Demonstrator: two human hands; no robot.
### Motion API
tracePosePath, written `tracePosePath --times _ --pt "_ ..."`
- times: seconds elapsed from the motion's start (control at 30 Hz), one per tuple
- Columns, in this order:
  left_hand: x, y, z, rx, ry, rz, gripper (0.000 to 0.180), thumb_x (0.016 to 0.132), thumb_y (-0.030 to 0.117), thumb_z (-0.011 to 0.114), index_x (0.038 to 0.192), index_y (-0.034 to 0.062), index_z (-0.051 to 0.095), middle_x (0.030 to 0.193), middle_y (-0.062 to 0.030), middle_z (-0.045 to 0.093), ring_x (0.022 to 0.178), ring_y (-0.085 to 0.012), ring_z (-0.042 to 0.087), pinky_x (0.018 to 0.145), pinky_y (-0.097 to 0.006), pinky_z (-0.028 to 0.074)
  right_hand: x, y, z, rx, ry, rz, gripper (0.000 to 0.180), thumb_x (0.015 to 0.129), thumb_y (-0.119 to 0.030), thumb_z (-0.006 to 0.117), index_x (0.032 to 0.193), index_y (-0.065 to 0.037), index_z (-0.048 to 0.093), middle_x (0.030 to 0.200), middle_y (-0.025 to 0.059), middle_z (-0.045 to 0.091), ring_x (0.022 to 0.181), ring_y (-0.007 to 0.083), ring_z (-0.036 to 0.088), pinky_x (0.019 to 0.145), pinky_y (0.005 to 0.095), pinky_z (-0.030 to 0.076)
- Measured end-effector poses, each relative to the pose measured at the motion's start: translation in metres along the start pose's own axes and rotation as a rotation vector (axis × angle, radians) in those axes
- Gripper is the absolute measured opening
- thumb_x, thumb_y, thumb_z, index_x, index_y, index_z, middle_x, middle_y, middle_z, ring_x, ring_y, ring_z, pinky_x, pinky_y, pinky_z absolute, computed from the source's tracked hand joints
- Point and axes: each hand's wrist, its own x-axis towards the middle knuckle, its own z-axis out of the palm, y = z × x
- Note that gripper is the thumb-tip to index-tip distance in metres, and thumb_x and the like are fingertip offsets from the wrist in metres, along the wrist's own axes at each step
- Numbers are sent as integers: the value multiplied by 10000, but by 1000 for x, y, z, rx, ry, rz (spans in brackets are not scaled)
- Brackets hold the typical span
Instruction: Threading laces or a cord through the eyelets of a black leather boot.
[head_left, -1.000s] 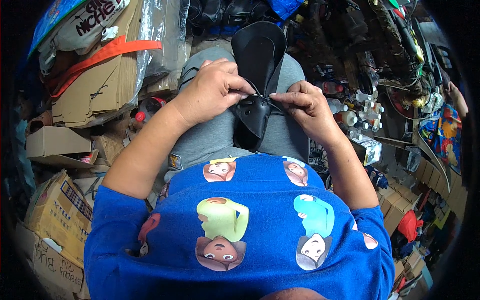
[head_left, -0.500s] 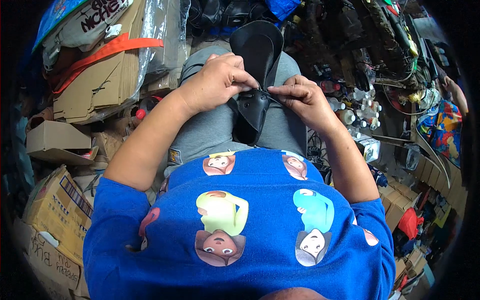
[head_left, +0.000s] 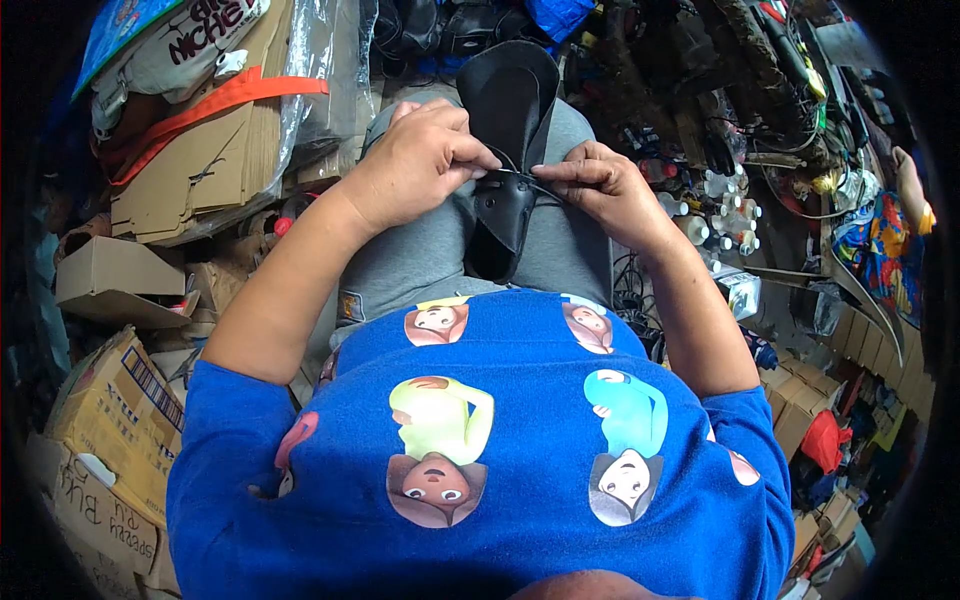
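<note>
Black, smooth, leather-like material makes up the long shoe piece with small round eyelets (head_left: 506, 214), which rests on the lap, over grey cloth trousers (head_left: 392, 268) and between the two thighs. The work in hand looks like lacing: a thin, dark, flexible cord (head_left: 547, 188) crosses the piece at its eyelets, with a loose curve showing above them. The left hand (head_left: 422, 158) has thumb and forefinger closed to a narrow pinch beside the crossing, apparently on the cord. The right hand (head_left: 604, 188) sits opposite, forefinger straight, thumb tucked close beneath, seemingly pinching the other length; whether its grip is firm, I cannot tell. The next move would seem to call for even tension from both sides, with the eyelets kept level. The long axis runs away from the body, leaning slightly right at the far end; the wide, rounded, open end points outward, the tapered one toward the blue printed shirt (head_left: 535, 400).
</note>
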Motion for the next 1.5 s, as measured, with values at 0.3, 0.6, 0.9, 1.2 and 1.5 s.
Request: tracePosePath --times 0.3,0.6,0.9,1.2,1.5 --pt "16 -22 14 -235 -90 -22 122 739 100 679 843 139 729 687 -49 541 737 -201 538 692 -331 433 6 1 -4 104 -92 74 300 772 8 649 1034 -124 708 787 7 553 763 107 548 719 233 449" --pt "-24 10 14 -55 34 -114 273 719 36 653 945 169 729 762 -2 508 817 -174 508 796 -328 347 -13 -7 9 -190 107 -105 301 693 -18 677 948 -168 734 708 24 572 662 187 579 639 292 450" --pt "-9 21 2 82 158 -2 196 702 22 661 856 129 720 707 -15 484 785 -186 506 779 -334 338 -5 -1 4 -158 97 -110 271 714 -41 677 947 -168 734 727 34 617 689 187 602 664 307 467" --pt "0 1 13 -197 77 -131 224 700 41 684 911 103 724 739 -45 562 794 -204 536 728 -310 428 0 -4 0 12 -2 -20 251 752 -45 686 995 -104 711 795 69 652 741 149 627 691 281 492" --pt "-10 -3 14 -314 57 -246 205 680 74 699 881 97 727 801 -35 648 826 -176 562 787 -299 434 -1 0 8 62 82 -22 269 753 -59 696 1021 -67 687 806 71 657 697 109 595 653 265 485"
